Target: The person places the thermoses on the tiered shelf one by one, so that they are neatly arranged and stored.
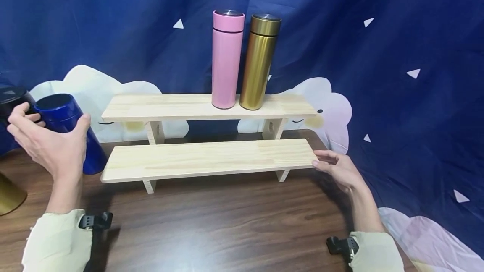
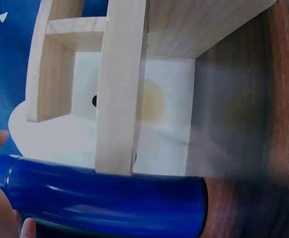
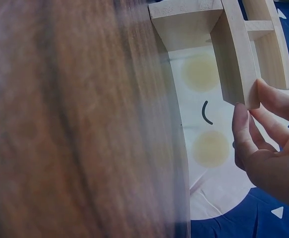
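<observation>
Blue bottle (image 2: pixel 104 203): located at the left of the head view, just beside the left end of the 2-tier wooden stand (image 1: pixel 215 158). The left hand (image 1: pixel 60 148) holds the bottle near its top, spread to the bottle's width, with the fingers curved around the left side and the thumb at the right side. Firmness of this grip cannot be told. The left wrist view shows the bottle across the lower left of the frame.

The right hand (image 1: pixel 338 169), right of centre in the head view, pinches the right end of the lower board between thumb and fingers, the gap reduced to the board's thickness.

The upper board supports 2 upright bottles at upper centre: a pink bottle (image 1: pixel 227 66) and, on its right, a gold bottle (image 1: pixel 260 66). A dark bottle (image 1: pixel 12 95) is at the left edge, behind the left fingers. A gold cylinder (image 1: pixel 9 194), partly cut off, is at the lower left. The brown wood-grain table (image 1: pixel 215 221) fills the lower centre; a blue backdrop (image 1: pixel 325 20) with white triangles spans the upper area
</observation>
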Tool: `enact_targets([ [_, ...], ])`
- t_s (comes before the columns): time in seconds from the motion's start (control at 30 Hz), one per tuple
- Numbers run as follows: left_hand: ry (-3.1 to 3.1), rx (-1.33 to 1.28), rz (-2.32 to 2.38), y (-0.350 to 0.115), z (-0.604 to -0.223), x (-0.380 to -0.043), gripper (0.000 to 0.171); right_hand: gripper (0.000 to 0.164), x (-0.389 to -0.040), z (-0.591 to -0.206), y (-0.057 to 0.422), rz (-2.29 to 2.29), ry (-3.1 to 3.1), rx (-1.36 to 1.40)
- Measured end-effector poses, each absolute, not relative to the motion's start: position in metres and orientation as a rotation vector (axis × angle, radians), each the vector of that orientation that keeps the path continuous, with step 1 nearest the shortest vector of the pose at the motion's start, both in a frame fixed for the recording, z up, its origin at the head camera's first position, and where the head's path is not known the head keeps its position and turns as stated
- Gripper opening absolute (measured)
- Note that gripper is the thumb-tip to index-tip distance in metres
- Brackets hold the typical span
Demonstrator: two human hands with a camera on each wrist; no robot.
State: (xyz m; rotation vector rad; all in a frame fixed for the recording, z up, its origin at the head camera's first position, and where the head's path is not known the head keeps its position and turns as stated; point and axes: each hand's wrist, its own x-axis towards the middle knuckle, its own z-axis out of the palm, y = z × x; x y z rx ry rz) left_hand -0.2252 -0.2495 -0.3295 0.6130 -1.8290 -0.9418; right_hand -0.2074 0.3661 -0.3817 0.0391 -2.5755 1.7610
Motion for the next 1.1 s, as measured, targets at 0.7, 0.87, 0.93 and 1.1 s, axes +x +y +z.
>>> enact_targets([
  [0.7, -1.906, 0.688, -1.182, -0.263, -0.338, -0.228, 0.089, 0.055, -0.208, -0.382, 0.365, 1.785, -2.557, 0.044],
  [0.87, -1.92, 0.665, -1.213, -0.269, -0.345, -0.23, 0.088, 0.056, -0.209, -0.379, 0.364, 1.771, -2.567, 0.036],
  [0.93, -1.926, 0.663, -1.224, -0.271, -0.347, -0.231, 0.088, 0.056, -0.209, -0.379, 0.364, 1.771, -2.569, 0.033],
  [1.1, -1.936, 0.652, -1.248, -0.277, -0.35, -0.233, 0.088, 0.056, -0.208, -0.381, 0.366, 1.784, -2.565, 0.021],
])
